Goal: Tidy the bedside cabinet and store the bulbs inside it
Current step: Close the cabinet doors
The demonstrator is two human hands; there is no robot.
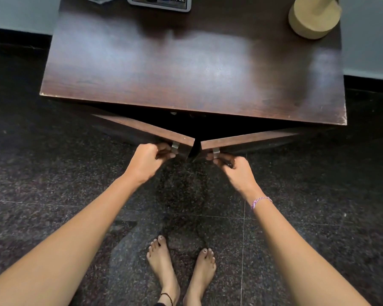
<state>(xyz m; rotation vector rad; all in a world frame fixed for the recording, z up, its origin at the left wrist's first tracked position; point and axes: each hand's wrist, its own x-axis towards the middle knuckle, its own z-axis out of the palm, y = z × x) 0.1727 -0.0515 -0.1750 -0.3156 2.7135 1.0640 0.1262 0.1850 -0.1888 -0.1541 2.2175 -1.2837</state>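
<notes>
At the cabinet front: we stood over the cabinet (186, 62), both doors ajar and meeting in a V; we judged them swung so to give reach inside
Left hand: our left hand (147, 160) curled its fingers, pressed together, round the left handle (175, 147) to steer the left door (142, 129)
Right hand: our right hand (237, 171) closed curled fingers and thumb on the right handle (216, 152) of the right door (248, 138)
Bulbs: none showed; the inside lay too dark to tell
Materials: dark glossy wood veneer, chipped pale at corners; bent metal handles; speckled stone floor (53, 184)
Far edge: round matte beige base (312, 18); flat white-rimmed plate (159, 2) reading OPEL
</notes>
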